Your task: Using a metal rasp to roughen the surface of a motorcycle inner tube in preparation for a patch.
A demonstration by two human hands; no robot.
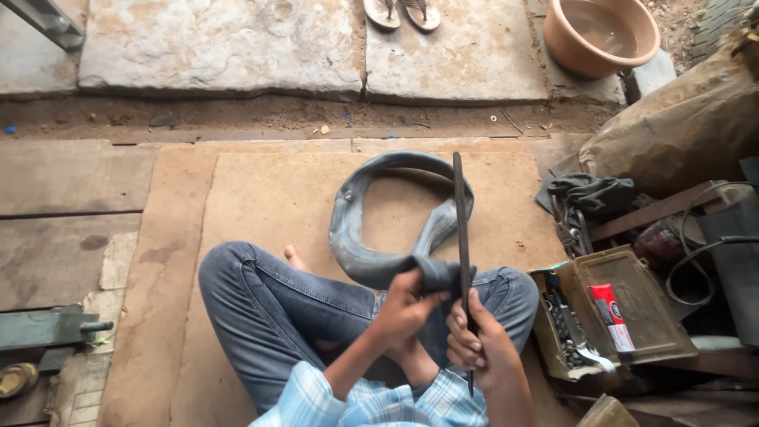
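red-and-white tube (611,315) | flat in open toolbox (632,332) | right side

Dull grey rubber on that inner tube (371,237), smooth with a faint sheen. The file (461,229) is dark matt metal. Worn blue denim on the jeans (261,308), rough brown board (269,198) underneath, a glossy clay-coloured plastic basin (605,35), and a scuffed, rusty metal toolbox (632,308).
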